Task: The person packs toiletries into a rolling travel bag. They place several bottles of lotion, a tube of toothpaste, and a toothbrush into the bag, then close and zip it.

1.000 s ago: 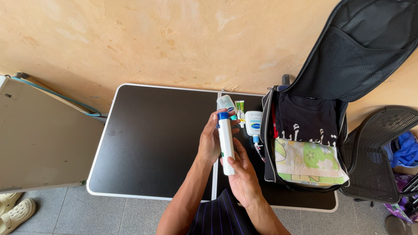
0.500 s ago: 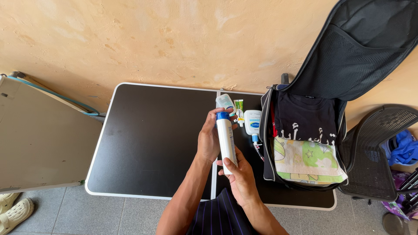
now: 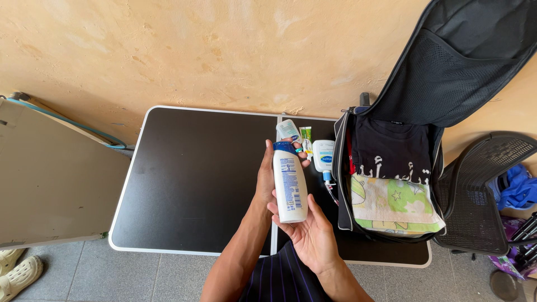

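Note:
A white bottle with a blue cap [image 3: 290, 182] is held over the black folding table [image 3: 190, 179], its label side facing up. My left hand [image 3: 265, 176] grips it along the left side near the cap. My right hand [image 3: 306, 230] supports the bottle's base from below, palm up. Beyond the bottle on the table lie a small white tube [image 3: 287, 130], a green and white tube [image 3: 307, 136] and a white bottle with a blue label [image 3: 323, 155].
An open black suitcase [image 3: 442, 72] stands at the table's right end, holding a black shirt [image 3: 391, 148] and a green patterned cloth [image 3: 394, 204]. A black mesh chair [image 3: 484, 190] is at the right. A grey board [image 3: 50, 179] leans at the left, with pale sandals [image 3: 17, 271] on the tiled floor.
The bottle has been turned in my hands so its wide label side faces up. My right hand has opened under its base.

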